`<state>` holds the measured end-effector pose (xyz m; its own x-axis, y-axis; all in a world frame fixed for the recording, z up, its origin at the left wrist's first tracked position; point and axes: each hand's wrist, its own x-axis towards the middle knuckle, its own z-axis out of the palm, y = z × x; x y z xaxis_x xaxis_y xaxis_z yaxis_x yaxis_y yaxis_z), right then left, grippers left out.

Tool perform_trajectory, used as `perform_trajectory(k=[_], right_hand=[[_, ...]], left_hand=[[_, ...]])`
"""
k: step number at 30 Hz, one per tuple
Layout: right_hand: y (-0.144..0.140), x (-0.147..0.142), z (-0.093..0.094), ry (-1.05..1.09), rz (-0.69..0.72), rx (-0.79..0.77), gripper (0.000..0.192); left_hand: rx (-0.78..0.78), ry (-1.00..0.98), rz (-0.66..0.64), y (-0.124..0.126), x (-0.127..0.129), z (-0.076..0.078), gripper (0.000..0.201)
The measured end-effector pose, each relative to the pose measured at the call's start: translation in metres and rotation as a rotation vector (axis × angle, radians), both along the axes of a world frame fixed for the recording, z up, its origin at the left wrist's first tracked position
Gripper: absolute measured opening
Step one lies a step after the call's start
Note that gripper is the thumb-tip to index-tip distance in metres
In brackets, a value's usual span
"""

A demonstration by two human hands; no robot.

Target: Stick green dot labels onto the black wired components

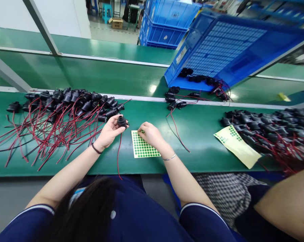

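A black ribbed, cylinder-shaped part with wire leads (121, 121) is gripped between the thumb and fingers of my left hand (110, 131). Its red wire (119, 154) hangs down to the bench's front edge. My right hand (152, 135) is over a pale yellow sheet of green dot stickers (144, 150), thumb and fingers pinched together at the sheet's upper part. Whatever sits between those fingertips is too small to make out. Left of my left hand lies a big pile of similar black wired parts (73, 97), their red and black wires trailing forward.
More black wired parts (170, 97) lie beyond my right hand, below a tilted blue crate (172, 72) with others inside. To the right are a partly used sticker sheet (242, 151) and another pile (258, 122), beside a co-worker's arm (288, 201). Blue crates (164, 33) stand behind.
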<state>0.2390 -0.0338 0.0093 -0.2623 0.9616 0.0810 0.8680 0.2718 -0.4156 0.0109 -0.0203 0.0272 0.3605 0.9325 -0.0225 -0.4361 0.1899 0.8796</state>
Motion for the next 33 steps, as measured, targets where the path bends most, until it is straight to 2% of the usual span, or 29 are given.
perform_trajectory(k=[4,7,10,12,16,23,33], right_hand=[[0.000,-0.006,0.015,0.480,-0.074,-0.059,0.005],[0.006,-0.018,0.028,0.879,-0.092,-0.208,0.017],[0.012,-0.033,0.029,1.051,-0.079,-0.355,0.020],[0.014,-0.041,0.023,1.038,-0.082,-0.389,0.019],[0.013,-0.048,0.009,0.895,-0.092,-0.331,0.014],[0.009,-0.055,0.011,0.842,-0.073,-0.200,0.007],[0.006,-0.059,0.010,0.930,-0.128,-0.189,0.007]], left_hand=[[0.160,0.171,0.011,0.005,0.005,-0.011,0.055],[0.275,0.286,0.058,0.006,0.006,-0.016,0.050],[0.288,0.391,0.106,0.006,0.004,-0.017,0.046],[0.255,0.420,0.113,0.005,0.001,-0.017,0.044],[0.243,0.485,0.127,0.003,-0.003,-0.016,0.040],[0.279,0.625,0.214,0.005,-0.001,-0.018,0.032],[0.272,0.419,0.192,0.006,0.000,-0.020,0.036]])
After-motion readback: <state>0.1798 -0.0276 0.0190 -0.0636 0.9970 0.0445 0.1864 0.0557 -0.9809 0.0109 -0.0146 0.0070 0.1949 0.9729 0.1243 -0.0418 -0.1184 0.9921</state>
